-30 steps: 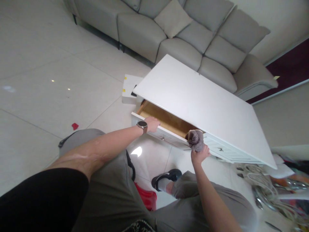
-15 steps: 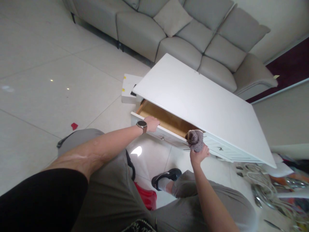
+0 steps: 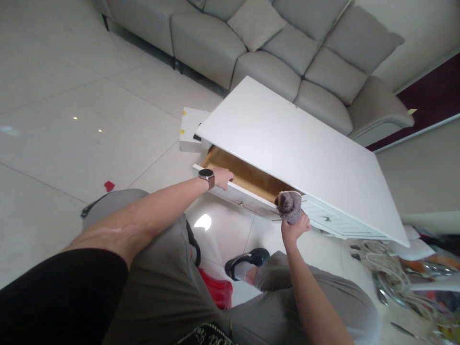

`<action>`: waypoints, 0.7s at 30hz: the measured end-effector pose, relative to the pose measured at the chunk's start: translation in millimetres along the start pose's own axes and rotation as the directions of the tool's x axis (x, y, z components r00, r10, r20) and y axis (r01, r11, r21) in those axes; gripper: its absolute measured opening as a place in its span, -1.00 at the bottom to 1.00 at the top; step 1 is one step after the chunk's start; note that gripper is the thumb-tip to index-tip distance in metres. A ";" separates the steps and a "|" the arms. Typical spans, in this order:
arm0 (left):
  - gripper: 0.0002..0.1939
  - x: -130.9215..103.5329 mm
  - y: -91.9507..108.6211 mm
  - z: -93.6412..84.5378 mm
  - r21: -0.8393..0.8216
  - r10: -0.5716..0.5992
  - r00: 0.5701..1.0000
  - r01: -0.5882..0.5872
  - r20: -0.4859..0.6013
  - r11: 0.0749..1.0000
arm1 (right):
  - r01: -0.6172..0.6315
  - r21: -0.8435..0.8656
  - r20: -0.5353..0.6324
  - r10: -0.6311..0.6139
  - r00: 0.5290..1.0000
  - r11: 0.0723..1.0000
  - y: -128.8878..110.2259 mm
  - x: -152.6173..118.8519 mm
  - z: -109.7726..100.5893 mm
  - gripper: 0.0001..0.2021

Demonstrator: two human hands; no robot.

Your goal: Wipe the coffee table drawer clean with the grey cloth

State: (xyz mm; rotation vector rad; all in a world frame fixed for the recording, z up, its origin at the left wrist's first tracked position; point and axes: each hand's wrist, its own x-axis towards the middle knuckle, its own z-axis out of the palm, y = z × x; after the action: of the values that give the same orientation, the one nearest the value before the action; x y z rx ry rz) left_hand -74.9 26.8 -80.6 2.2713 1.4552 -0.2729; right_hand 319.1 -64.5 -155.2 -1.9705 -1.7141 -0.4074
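Note:
A white coffee table (image 3: 294, 134) has its left drawer (image 3: 247, 198) pulled partly out, showing a wooden inside. My left hand (image 3: 223, 178), wearing a watch (image 3: 206, 175) at the wrist, grips the top edge of the drawer front near its left end. In my right hand (image 3: 295, 227) is a bunched, fuzzy grey-brown cloth (image 3: 290, 207), held at the right end of the drawer front. The cloth hides that corner of the drawer, and some of my fingers are out of sight behind it.
Behind the table runs a grey sofa (image 3: 208, 40). A white box (image 3: 190, 139) stands by the table's left end. On the floor lie a red scrap (image 3: 109, 186), a red object (image 3: 219, 288) between my legs, and a heap of cables and clutter (image 3: 391, 268) at right.
My left hand has shifted slightly left along the drawer's edge. The right hand and its cloth stay at the drawer's right end. The drawer's opening looks about the same.

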 end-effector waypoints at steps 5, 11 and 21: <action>-0.35 0.3 -29.2 -10.7 0.023 -0.097 0.985 0.095 0.143 0.995 | 0.009 0.002 -0.016 -0.009 1.000 1.000 -0.2 -0.9 0.4 -0.48; -0.32 -0.7 -42.9 -7.7 0.004 -0.158 0.966 0.161 0.204 0.987 | -0.002 0.032 -0.017 0.003 1.000 0.999 1.0 -2.6 2.4 -0.47; -0.25 2.4 -39.6 -3.3 0.006 -0.175 0.962 0.178 0.209 0.984 | -0.046 0.080 -0.018 0.047 0.999 0.996 -8.7 -11.0 0.2 -0.40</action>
State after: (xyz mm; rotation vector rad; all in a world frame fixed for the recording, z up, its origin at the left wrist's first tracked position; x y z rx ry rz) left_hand -109.8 44.5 -88.3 2.0342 1.5427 -0.5387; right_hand 308.7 -72.8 -159.7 -1.9392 -1.6437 -0.3361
